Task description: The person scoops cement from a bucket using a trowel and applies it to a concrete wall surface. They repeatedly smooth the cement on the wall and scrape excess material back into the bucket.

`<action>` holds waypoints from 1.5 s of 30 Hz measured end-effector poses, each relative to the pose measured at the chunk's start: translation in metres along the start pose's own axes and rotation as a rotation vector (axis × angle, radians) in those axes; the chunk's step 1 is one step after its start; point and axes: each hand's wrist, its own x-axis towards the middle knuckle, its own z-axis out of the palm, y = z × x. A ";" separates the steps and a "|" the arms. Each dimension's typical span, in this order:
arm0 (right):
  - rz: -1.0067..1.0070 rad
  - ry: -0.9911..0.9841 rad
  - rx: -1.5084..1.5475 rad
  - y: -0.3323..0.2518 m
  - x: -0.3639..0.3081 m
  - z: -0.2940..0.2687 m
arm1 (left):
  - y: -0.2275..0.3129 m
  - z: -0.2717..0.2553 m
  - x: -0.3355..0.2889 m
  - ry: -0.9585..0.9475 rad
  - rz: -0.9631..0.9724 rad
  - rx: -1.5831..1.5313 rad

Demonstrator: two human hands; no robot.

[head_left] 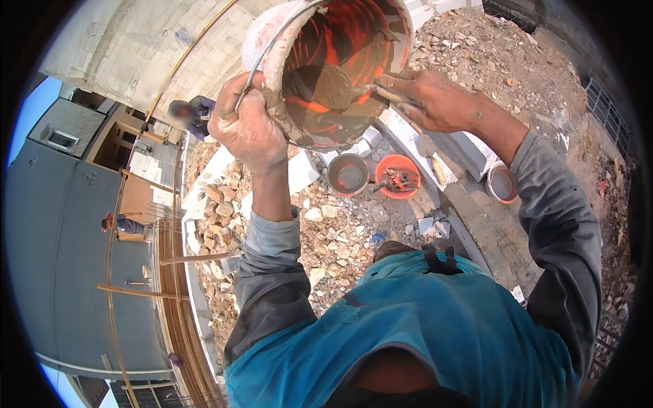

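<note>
A mortar-caked bucket (264, 32) with an orange inside is tilted so its mouth faces me. My left hand (250, 122) is closed on its rim at the lower left, with the wire handle running past the fingers. Wet grey mortar (371, 71) coats the bucket's inner wall. In my right hand (430, 100) is a trowel (332, 87), gripped by its handle at the right side of the mouth. Its blade is inside the bucket, smeared with mortar. What lies deepest in the bucket is partly in shadow.
Below stand a grey-filled bucket (347, 175), an orange basin (398, 177) holding tools, and another bucket (501, 183) at right. A second trowel (437, 166) lies along a white block wall (469, 153). Broken stones (333, 234) cover the ground. Two people are at far left.
</note>
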 end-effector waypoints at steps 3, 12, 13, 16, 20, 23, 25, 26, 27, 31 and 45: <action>0.032 -0.001 0.219 -0.004 0.003 0.011 | 0.005 0.002 0.009 -0.038 0.027 -0.019; 0.141 0.217 0.846 -0.039 0.008 0.079 | -0.029 -0.008 -0.021 0.016 0.481 0.735; 0.166 0.210 0.844 -0.039 0.008 0.087 | -0.034 -0.007 -0.029 0.039 0.225 0.520; 0.253 0.180 0.871 -0.041 0.005 0.101 | -0.047 -0.007 -0.051 0.244 -0.271 0.007; 0.441 0.124 0.978 -0.048 -0.003 0.116 | -0.080 -0.015 -0.082 0.379 -0.505 -0.222; 0.524 0.247 1.147 -0.044 -0.030 0.149 | -0.092 -0.006 -0.104 0.454 -0.657 -0.217; 0.512 0.354 1.054 -0.042 -0.062 0.163 | -0.111 0.001 -0.130 0.498 -0.737 -0.136; 0.495 0.370 0.877 -0.041 -0.081 0.164 | -0.116 0.003 -0.144 0.415 -0.730 0.099; 0.474 0.373 0.714 -0.041 -0.103 0.168 | -0.130 -0.001 -0.162 0.570 -0.910 -0.146; 0.664 0.261 0.698 -0.064 -0.189 0.197 | -0.148 -0.026 -0.225 0.542 -1.125 -0.078; 1.730 -0.328 0.403 -0.135 -0.523 0.489 | -0.204 -0.150 -0.568 0.254 -1.500 0.725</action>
